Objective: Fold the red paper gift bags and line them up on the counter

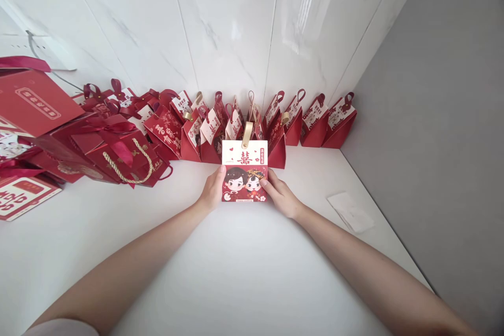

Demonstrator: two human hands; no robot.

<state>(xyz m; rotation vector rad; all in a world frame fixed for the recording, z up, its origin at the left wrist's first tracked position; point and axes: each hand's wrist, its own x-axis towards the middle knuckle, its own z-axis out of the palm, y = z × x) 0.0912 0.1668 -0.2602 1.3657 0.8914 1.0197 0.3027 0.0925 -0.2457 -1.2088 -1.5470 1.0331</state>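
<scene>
A red and white gift box (244, 184) with two cartoon faces on its front is held upright between my hands. Its cream top flap carries a red character, and a gold strap handle (247, 135) rises from it. My left hand (213, 187) grips the box's left side, thumb along the edge. On the opposite side my right hand (280, 194) is closed on the box, its thumb on the front; the other fingers are partly hidden behind. Directly behind the box stands a row of similar red gift boxes (274, 149) with loop handles.
At the left are stacked red boxes (35, 100) and a red gift bag (122, 160) with a twisted rope handle. A folded white paper or tissue (350, 211) lies on the white table (244, 273) at the right. Marble-patterned tiles (224, 21) rise behind; a grey surface (441, 115) borders the right.
</scene>
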